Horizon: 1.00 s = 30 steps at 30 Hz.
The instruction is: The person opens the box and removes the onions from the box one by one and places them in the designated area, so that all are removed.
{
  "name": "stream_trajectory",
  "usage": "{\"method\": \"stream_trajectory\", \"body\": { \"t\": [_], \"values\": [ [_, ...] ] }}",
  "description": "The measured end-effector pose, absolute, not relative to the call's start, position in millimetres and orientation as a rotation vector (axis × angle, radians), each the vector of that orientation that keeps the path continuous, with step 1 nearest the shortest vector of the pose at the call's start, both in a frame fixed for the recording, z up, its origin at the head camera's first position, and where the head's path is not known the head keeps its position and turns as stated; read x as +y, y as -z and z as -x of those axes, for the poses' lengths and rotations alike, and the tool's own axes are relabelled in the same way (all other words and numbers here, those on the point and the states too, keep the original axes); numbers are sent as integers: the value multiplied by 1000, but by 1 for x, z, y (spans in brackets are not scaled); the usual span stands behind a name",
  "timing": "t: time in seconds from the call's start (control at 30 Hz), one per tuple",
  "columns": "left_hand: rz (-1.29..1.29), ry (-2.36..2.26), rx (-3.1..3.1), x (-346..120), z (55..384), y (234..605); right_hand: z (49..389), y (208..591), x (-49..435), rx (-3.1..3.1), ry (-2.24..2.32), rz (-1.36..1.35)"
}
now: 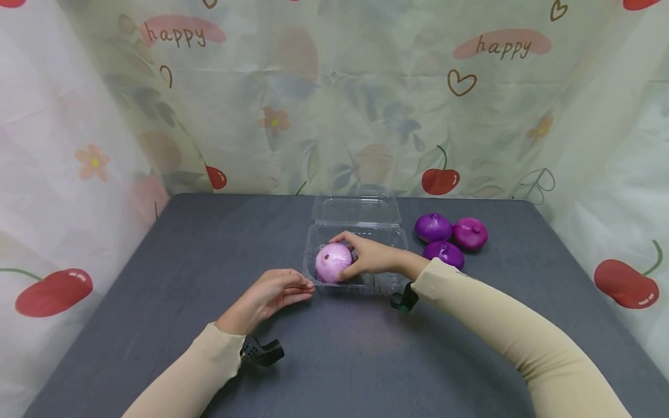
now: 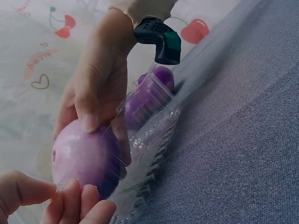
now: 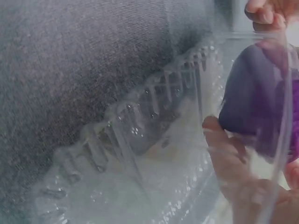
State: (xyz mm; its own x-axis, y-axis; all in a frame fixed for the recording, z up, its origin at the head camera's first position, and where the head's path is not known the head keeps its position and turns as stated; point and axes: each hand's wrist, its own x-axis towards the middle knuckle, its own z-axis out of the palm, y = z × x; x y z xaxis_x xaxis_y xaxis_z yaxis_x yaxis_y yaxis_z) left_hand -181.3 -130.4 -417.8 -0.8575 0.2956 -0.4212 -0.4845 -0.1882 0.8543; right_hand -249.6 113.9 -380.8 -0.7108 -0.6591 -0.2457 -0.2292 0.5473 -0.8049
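A pale purple onion (image 1: 332, 263) sits at the left side of a clear plastic clamshell container (image 1: 384, 235). My right hand (image 1: 373, 256) holds this onion from its right, thumb at the near side and fingers over the far side. At the container's front left corner my left hand (image 1: 276, 292) pinches the rim between thumb and fingers. The left wrist view shows the left fingertips (image 2: 71, 186) close in front of the onion (image 2: 79, 151). Through the clear wall, the right wrist view shows the onion (image 3: 254, 93) with right-hand fingers beneath it.
The container's hinged lid (image 1: 357, 209) stands raised toward the back. Right of the container lie three darker purple onions (image 1: 433, 227), grouped close together. All rest on a dark grey table (image 1: 219, 244). A printed curtain (image 1: 334, 133) hangs behind the table and along both sides.
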Motion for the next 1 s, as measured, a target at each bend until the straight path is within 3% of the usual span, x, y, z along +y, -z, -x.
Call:
{"method": "stream_trajectory", "body": {
  "t": [1.0],
  "values": [
    [218,-2090,1622,-129,181,419,238,334,185,2284,1583,645]
  ]
}}
